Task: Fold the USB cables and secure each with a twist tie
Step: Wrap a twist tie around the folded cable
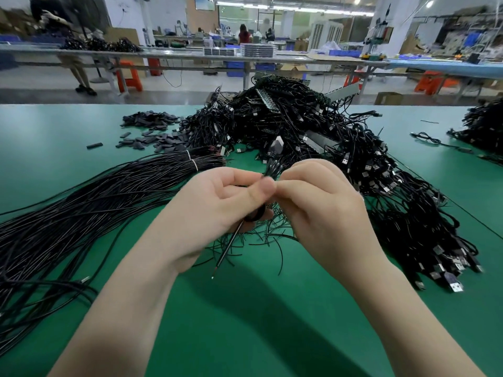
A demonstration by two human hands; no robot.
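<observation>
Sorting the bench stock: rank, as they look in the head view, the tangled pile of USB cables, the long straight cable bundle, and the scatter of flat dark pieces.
1. tangled pile of USB cables
2. long straight cable bundle, close behind; nearness to the camera inflates it
3. scatter of flat dark pieces, plainly smallest

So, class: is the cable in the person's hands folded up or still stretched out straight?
Folded. The cable shows bunched loops above the left hand and right hand, which pinch it; only its stripped end hangs below. Whether a twist tie is on: cannot tell.

Head cam, fwd-down, close over table point(81, 268)
</observation>
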